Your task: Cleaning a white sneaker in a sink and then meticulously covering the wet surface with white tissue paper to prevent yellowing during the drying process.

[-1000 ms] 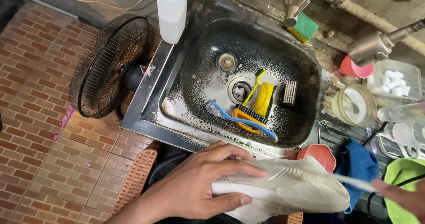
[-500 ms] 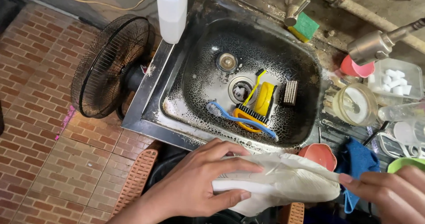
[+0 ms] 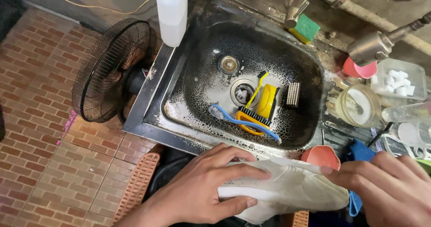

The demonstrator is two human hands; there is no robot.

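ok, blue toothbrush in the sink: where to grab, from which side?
Take the blue toothbrush by the middle of its handle, coming straight down from above. It lies flat on the sink floor, bristle head left, and the handle arches over the yellow scrub brush, which seems to leave finger room beneath.

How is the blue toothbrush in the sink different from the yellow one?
The blue toothbrush is longer and lies nearly flat across the sink floor, its pale bristle head pointing left. The yellow toothbrush looks thinner and shorter, and it slants up, its head pointing toward the back of the sink. The blue one crosses the front of the yellow scrub brush; the yellow one sits behind it. Both lie near the drain.
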